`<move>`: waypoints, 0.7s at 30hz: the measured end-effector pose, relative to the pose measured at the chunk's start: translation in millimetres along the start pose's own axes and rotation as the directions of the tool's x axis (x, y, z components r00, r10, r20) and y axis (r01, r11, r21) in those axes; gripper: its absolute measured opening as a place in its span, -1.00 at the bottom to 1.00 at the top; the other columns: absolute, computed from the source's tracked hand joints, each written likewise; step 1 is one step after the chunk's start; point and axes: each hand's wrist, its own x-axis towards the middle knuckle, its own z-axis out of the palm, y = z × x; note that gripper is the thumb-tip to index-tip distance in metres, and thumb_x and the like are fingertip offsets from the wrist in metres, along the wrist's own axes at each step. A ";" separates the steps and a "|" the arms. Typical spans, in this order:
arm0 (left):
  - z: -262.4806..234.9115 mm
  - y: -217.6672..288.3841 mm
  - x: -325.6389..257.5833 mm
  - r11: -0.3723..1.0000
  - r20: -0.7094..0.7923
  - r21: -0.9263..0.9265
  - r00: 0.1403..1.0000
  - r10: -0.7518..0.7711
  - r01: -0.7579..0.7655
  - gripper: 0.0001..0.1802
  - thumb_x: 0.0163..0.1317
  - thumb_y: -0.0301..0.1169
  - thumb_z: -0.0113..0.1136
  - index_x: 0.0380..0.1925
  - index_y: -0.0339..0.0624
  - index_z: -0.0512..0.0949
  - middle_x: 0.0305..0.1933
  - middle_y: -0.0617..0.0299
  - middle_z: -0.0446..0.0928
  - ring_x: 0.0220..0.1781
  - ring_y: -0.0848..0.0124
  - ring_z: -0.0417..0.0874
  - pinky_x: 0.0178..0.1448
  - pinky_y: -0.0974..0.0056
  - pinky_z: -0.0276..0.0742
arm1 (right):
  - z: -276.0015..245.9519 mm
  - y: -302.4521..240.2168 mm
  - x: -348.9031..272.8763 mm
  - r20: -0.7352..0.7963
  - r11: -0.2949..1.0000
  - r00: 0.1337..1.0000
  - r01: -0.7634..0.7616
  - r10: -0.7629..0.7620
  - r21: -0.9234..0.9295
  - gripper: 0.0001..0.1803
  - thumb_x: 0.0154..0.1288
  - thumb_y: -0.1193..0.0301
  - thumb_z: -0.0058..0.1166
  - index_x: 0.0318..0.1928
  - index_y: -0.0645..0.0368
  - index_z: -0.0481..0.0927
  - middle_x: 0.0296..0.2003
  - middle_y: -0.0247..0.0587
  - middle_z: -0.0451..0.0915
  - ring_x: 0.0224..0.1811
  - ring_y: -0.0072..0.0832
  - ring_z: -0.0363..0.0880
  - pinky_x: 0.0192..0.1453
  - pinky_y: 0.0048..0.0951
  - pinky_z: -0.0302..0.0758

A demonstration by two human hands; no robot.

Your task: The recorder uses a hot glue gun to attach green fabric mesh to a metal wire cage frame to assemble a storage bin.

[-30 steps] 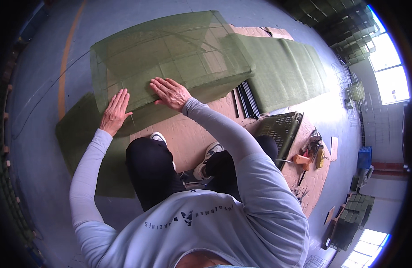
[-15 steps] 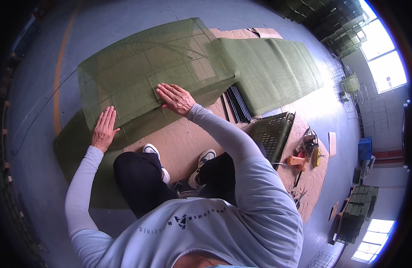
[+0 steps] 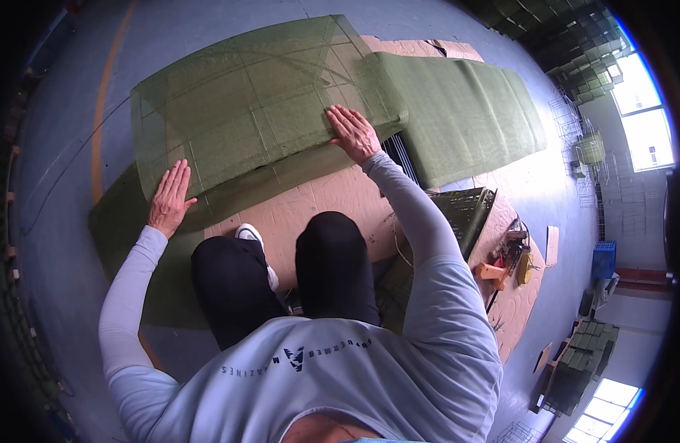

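Note:
A green mesh sheet lies spread out before me, with thin wire lines showing through it. My left hand rests flat on its near left corner, fingers outstretched. Near the right end of the same near edge, my right hand presses flat on the mesh, its fingers also stretched. Neither hand grips anything. To the right lies a second piece of green mesh, smooth and folded over. Beneath the near edge, more green mesh spreads toward the left floor. What lies under the front sheet is partly hidden.
Brown cardboard covers the floor beneath my feet. Dark thin rods lie beside my right wrist. A dark perforated crate stands at my right, near an orange-handled tool on cardboard. Farther right are a blue crate and stacked green bundles.
My right hand has slid right along the near edge of the mesh, away from the left hand, which stays about in place. My right knee has risen into view.

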 end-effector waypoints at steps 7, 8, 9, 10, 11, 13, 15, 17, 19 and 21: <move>-3.7 2.4 -1.1 1.000 0.015 0.005 1.000 -0.017 0.017 -0.12 0.06 -0.21 0.22 0.34 -0.31 0.07 0.45 0.06 0.04 0.48 0.20 0.06 0.50 0.09 -0.01 | -17.7 32.2 -23.1 0.053 0.996 0.995 -0.087 0.088 -0.024 -0.18 0.21 -0.08 -0.13 0.32 0.22 0.17 0.32 -0.08 0.23 0.40 -0.27 0.14 0.43 -0.20 0.08; -4.4 2.6 -0.3 1.000 0.022 0.003 0.999 -0.025 0.025 -0.12 0.06 -0.21 0.22 0.34 -0.31 0.07 0.45 0.06 0.04 0.48 0.20 0.06 0.50 0.09 -0.01 | -15.0 32.0 -22.6 0.058 0.997 0.995 -0.082 0.082 -0.017 -0.18 0.21 -0.08 -0.13 0.32 0.22 0.17 0.32 -0.08 0.23 0.40 -0.27 0.14 0.43 -0.20 0.08; -5.1 1.8 1.5 0.999 0.028 0.016 0.999 -0.035 0.035 -0.12 0.06 -0.22 0.22 0.34 -0.31 0.07 0.45 0.07 0.04 0.48 0.20 0.05 0.50 0.08 0.00 | -12.4 32.4 -20.9 0.030 0.994 0.995 -0.099 0.100 -0.035 -0.20 0.22 -0.08 -0.16 0.32 0.21 0.19 0.31 -0.09 0.24 0.39 -0.27 0.16 0.42 -0.21 0.10; -5.9 0.7 2.5 0.999 0.032 0.031 0.999 -0.043 0.042 -0.12 0.06 -0.22 0.22 0.34 -0.30 0.06 0.46 0.08 0.04 0.48 0.21 0.05 0.50 0.08 0.00 | -10.6 32.3 -19.1 -0.001 0.991 0.993 -0.120 0.120 -0.054 -0.22 0.23 -0.08 -0.19 0.31 0.19 0.21 0.30 -0.10 0.26 0.38 -0.26 0.18 0.42 -0.21 0.11; -5.3 1.3 1.2 0.998 0.036 0.031 0.998 -0.048 0.047 -0.12 0.06 -0.22 0.22 0.34 -0.30 0.06 0.46 0.08 0.04 0.48 0.21 0.05 0.50 0.08 0.00 | -7.6 33.3 -19.8 0.001 0.992 0.993 -0.116 0.116 -0.049 -0.22 0.23 -0.08 -0.19 0.31 0.19 0.21 0.30 -0.10 0.26 0.38 -0.26 0.18 0.42 -0.21 0.11; -6.1 1.8 -1.9 0.999 0.053 0.030 0.998 -0.032 0.030 -0.12 0.07 -0.24 0.21 0.35 -0.30 0.05 0.46 0.09 0.03 0.49 0.22 0.03 0.50 0.09 -0.01 | -5.7 36.8 -21.3 -0.002 0.999 0.999 -0.044 0.044 -0.016 -0.24 0.23 -0.08 -0.19 0.29 0.20 0.24 0.29 -0.10 0.29 0.37 -0.27 0.20 0.40 -0.22 0.14; -10.4 1.7 -3.1 0.999 0.057 0.014 0.997 -0.048 0.048 -0.11 0.04 -0.28 0.23 0.35 -0.30 0.05 0.46 0.08 0.02 0.49 0.21 0.04 0.50 0.08 -0.02 | -13.0 45.8 -23.8 0.044 0.999 0.999 -0.010 0.008 0.037 -0.27 0.20 0.04 -0.06 0.30 0.20 0.22 0.28 -0.12 0.30 0.37 -0.28 0.21 0.40 -0.23 0.15; -9.1 4.2 -5.6 0.997 0.064 -0.002 0.995 -0.072 0.072 -0.10 0.02 -0.32 0.25 0.35 -0.30 0.05 0.46 0.08 0.01 0.49 0.20 0.04 0.50 0.08 -0.03 | -23.5 52.9 -29.1 0.049 0.999 0.998 -0.033 0.032 0.013 -0.28 0.19 0.11 0.01 0.30 0.19 0.23 0.28 -0.14 0.29 0.37 -0.28 0.19 0.41 -0.22 0.14; -8.7 3.3 -6.1 0.998 0.057 0.034 0.997 -0.050 0.049 -0.13 0.07 -0.25 0.21 0.35 -0.29 0.06 0.47 0.10 0.01 0.49 0.24 0.03 0.51 0.08 -0.05 | -25.4 54.8 -31.7 0.034 0.999 0.999 -0.044 0.043 0.020 -0.32 0.18 0.18 0.04 0.29 0.16 0.26 0.29 -0.16 0.29 0.38 -0.30 0.18 0.42 -0.22 0.12; -6.4 3.5 -7.8 0.996 0.060 0.051 0.996 -0.071 0.068 -0.13 0.07 -0.26 0.22 0.35 -0.26 0.07 0.47 0.12 0.02 0.49 0.26 0.03 0.51 0.08 -0.06 | -19.3 49.6 -32.3 -0.007 0.996 0.996 -0.085 0.085 -0.026 -0.32 0.19 0.19 0.04 0.29 0.16 0.26 0.29 -0.16 0.29 0.38 -0.32 0.18 0.42 -0.22 0.12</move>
